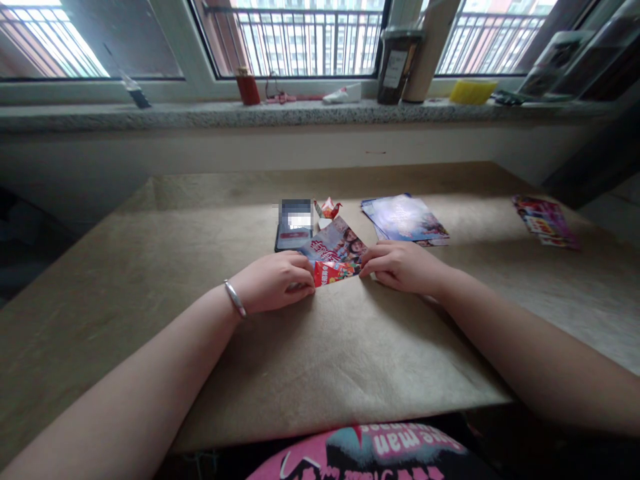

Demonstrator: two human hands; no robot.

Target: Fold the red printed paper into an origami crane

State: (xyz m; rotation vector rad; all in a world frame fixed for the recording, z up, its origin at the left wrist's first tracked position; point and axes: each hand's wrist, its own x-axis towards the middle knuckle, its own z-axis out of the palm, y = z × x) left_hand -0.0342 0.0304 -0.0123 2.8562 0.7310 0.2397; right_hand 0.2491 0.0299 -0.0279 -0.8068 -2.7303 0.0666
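Note:
A printed sheet of paper point(334, 243) lies on the table with its near edge folded up, showing a red printed flap point(330, 272). My left hand point(280, 280), with a silver bangle at the wrist, has its fingers closed at the left end of the fold. At the right end, my right hand point(395, 265) pinches the paper's corner. Just behind the sheet sit a phone point(295, 223) with a partly blurred screen and a small red and white folded paper figure point(328, 209).
A stack of printed sheets point(407, 217) lies right of centre, and more colourful printed papers point(545, 222) lie at the far right. Brown covering spreads over the table point(350, 353). On the stone windowsill point(310, 115) stand a dark jar point(399, 67), a red container point(247, 88) and a yellow sponge-like block point(473, 92).

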